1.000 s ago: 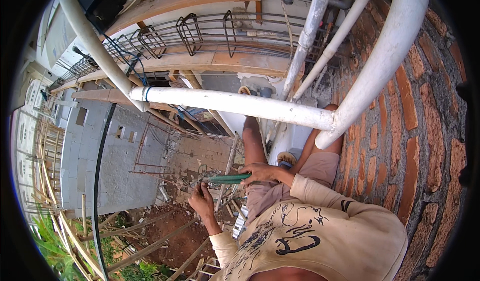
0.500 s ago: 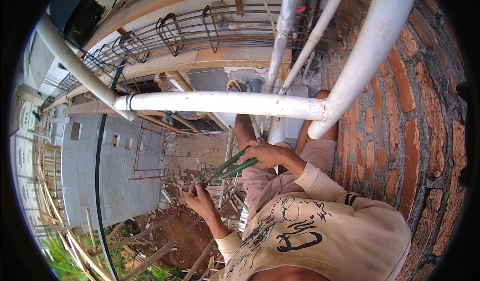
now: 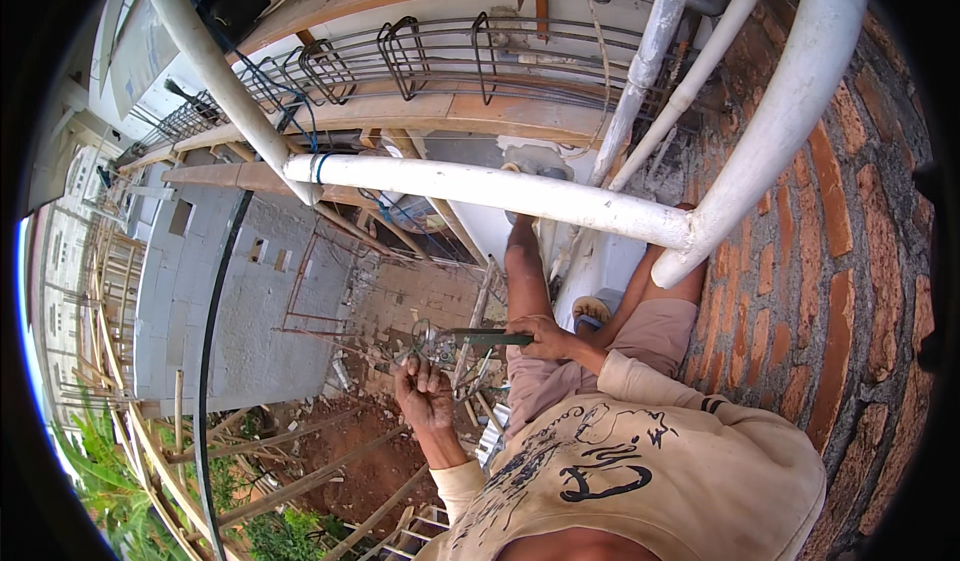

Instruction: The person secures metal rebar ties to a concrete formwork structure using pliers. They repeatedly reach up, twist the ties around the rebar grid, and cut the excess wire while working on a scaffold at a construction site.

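Note:
My right hand (image 3: pixel 545 339) is closed around the long green handles of a pincer-like cutting tool (image 3: pixel 478 337), held out over the drop in front of my lap. Its head points left, and its jaws are hard to make out. Just below the head is my left hand (image 3: pixel 425 398), its fingers curled and raised. Whatever those fingers pinch is too small to name. Thin loops like wire (image 3: pixel 430 339) show beside the tool's head, blurred against the ground far below.
A white pipe frame (image 3: pixel 500 191) crosses before me. Beyond it, a steel rebar cage (image 3: pixel 400 56) lies along wooden boards (image 3: pixel 460 111). A brick wall (image 3: pixel 790 291) rises close on my right. A dark strap-like bar (image 3: pixel 207 381) and bamboo poles (image 3: pixel 310 471) stand left, above red soil.
The tool's spread handles have come together and lie more level. My left hand has turned its fingers upward. The whole view has shifted, with the pipes appearing farther right.

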Tool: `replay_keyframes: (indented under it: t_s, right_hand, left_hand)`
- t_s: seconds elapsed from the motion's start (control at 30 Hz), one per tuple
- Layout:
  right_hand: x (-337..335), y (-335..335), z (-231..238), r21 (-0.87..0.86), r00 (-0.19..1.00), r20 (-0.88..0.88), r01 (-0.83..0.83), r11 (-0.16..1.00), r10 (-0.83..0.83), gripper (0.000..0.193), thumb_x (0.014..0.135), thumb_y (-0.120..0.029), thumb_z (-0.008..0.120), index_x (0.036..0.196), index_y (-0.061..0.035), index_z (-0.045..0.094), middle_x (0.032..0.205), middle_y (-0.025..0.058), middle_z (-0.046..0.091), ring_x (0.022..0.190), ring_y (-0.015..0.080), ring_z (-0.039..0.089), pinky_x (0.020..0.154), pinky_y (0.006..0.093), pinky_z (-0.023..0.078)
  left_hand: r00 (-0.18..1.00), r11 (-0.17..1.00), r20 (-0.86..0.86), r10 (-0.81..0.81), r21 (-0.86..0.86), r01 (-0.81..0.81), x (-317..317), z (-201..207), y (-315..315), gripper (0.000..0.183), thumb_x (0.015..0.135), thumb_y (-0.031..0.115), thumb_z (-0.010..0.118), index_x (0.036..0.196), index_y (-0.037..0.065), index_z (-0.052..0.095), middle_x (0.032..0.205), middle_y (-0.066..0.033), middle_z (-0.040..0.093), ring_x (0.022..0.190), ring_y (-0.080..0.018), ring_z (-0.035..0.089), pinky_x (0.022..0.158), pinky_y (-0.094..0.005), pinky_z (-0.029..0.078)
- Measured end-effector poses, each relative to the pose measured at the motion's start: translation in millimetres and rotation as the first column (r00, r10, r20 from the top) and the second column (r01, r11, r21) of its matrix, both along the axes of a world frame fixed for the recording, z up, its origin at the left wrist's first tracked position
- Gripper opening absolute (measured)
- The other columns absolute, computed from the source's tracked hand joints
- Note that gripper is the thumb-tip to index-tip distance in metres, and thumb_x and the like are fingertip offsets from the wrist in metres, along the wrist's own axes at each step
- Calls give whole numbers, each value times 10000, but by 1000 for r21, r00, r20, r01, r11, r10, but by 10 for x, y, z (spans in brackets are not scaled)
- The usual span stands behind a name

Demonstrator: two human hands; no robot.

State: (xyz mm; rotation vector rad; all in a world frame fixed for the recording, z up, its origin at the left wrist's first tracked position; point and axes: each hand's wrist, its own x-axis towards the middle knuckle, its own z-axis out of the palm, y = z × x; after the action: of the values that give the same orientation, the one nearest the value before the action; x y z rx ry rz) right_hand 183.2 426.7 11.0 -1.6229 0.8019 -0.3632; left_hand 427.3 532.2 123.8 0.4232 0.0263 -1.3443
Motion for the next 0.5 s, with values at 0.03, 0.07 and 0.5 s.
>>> replay_keyframes:
  t_s: [0.03,0.07,0.5]
  right_hand:
    - [-20,12,8,-198,999,7,-32,980,34,527,696,0,680,1219,-65,668,1300,126,636,1344,368,475,1090,477,392]
    - [-45,-2,39,-357,994,25,-88,930,103,529,699,-1,672,1224,-63,666,1306,138,631,1338,364,483,1089,466,392]
    - [-295,-142,-13,724,572,360,327,607,-737,208,857,18,601,995,-115,519,950,62,640,946,230,661,842,459,555]
  left_hand:
    - [999,998,-8,44,-35,-44,6,8,19,233,1041,164,467,833,70,512,624,-10,488,528,-113,500,505,-264,490]
    - [995,993,-29,92,-74,-93,16,9,50,241,1046,169,461,837,64,518,631,-19,504,531,-113,509,514,-263,517]
    - [823,885,335,458,-91,-456,1189,73,579,203,1060,203,466,935,69,555,761,-43,565,696,-158,575,605,-279,526]
